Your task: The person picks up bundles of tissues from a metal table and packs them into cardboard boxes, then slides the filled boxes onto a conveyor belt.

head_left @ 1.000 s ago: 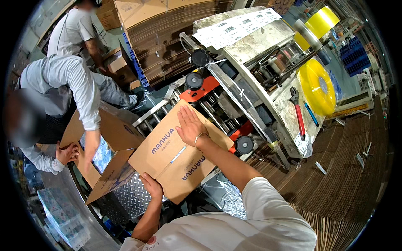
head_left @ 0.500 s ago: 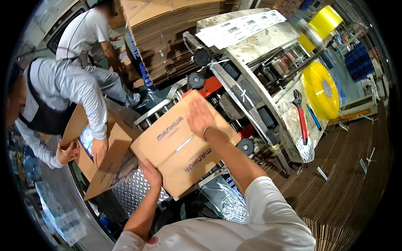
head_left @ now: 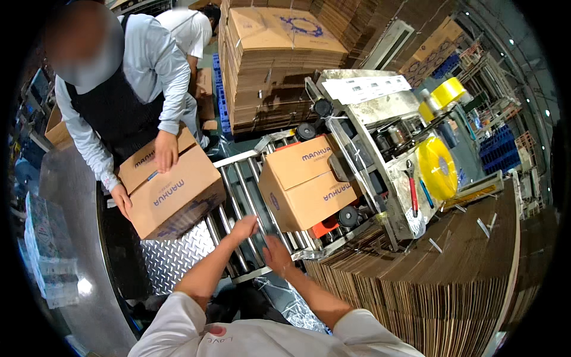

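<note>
A closed cardboard box (head_left: 306, 190) with blue print lies on the roller conveyor (head_left: 241, 205), its far right end in the mouth of the carton taping machine (head_left: 369, 140). My left hand (head_left: 245, 228) is over the rollers, just short of the box's near left corner, empty with loosely bent fingers. Close beside it, my right hand (head_left: 277, 256) hovers near the conveyor's front edge, also empty, its fingers loosely apart. Neither hand touches the box. On the left, a co-worker's hands rest on a second cardboard box (head_left: 172, 190), whose top flaps are folded down.
A diamond-plate metal sheet (head_left: 178, 262) lies left of the rollers, beside a grey metal table (head_left: 77, 232). Stacked flat cartons (head_left: 416, 291) stand at the right. On the machine are a red-handled wrench (head_left: 411, 190) and a yellow tape roll (head_left: 438, 168). Another person is behind the co-worker.
The box has moved right along the rollers into the taping machine, and both my hands have come off it. The co-worker's box, open before, now has its flaps down.
</note>
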